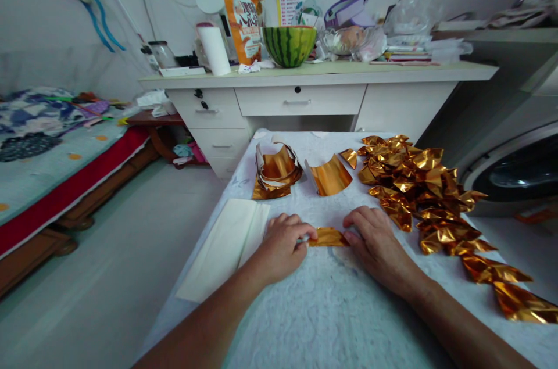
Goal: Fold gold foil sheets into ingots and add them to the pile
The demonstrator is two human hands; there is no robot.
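Between my hands a narrow strip of gold foil paper (329, 236) lies low over the cloth-covered table (300, 311). My left hand (284, 246) is closed, its thumb and forefinger pinching the strip's left end; a small pale bit shows at those fingertips. At the strip's right end, my right hand (378, 244) is closed on it with the fingers bent and the thumb at the edge. Beyond them stand a curled gold foil sheet (330, 176) and a rolled stack of foil sheets (279, 168). White paper sheets (226, 241) lie beside my left hand.
Many folded gold foil pieces (418, 183) are heaped along the table's right side. Behind it is a white desk (300, 99) with a watermelon half (289, 45) and an orange pouch (244, 20). A bed (65, 165) is left, a washing machine (514, 125) right.
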